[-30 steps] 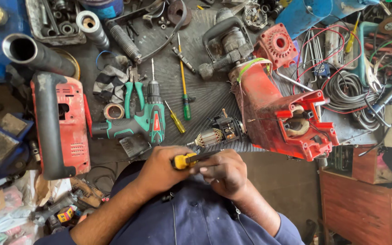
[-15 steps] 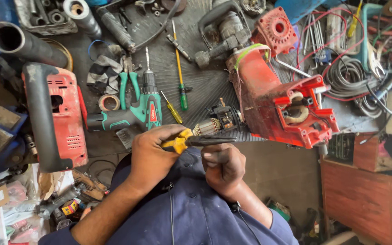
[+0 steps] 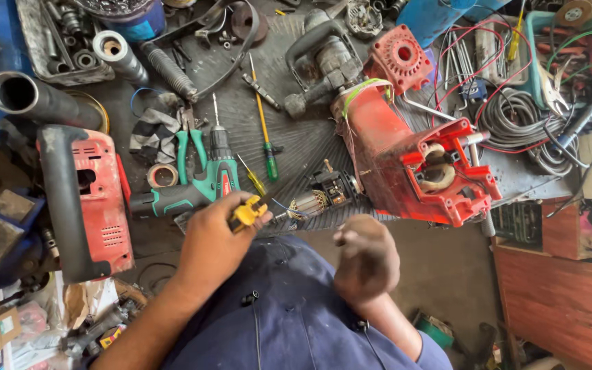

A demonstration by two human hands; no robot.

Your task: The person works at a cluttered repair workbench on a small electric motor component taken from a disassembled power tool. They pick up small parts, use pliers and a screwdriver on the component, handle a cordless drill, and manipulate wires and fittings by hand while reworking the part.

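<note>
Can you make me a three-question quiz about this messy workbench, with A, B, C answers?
1. Where does the teal drill lie?
A. just beyond the left hand
B. inside the red tool housing
C. on the floor

2. What colour is the handle of the tool in the left hand?
A. green
B. yellow
C. white

3. How is the right hand?
A. flat and open on the bench
B. curled into a loose fist
C. gripping the drill

Answers:
1 A, the drill sits on the bench right past the knuckles.
2 B, the yellow handle pokes out of the grip.
3 B, its fingers fold in, near the motor armature, and anything inside is hidden.
</note>
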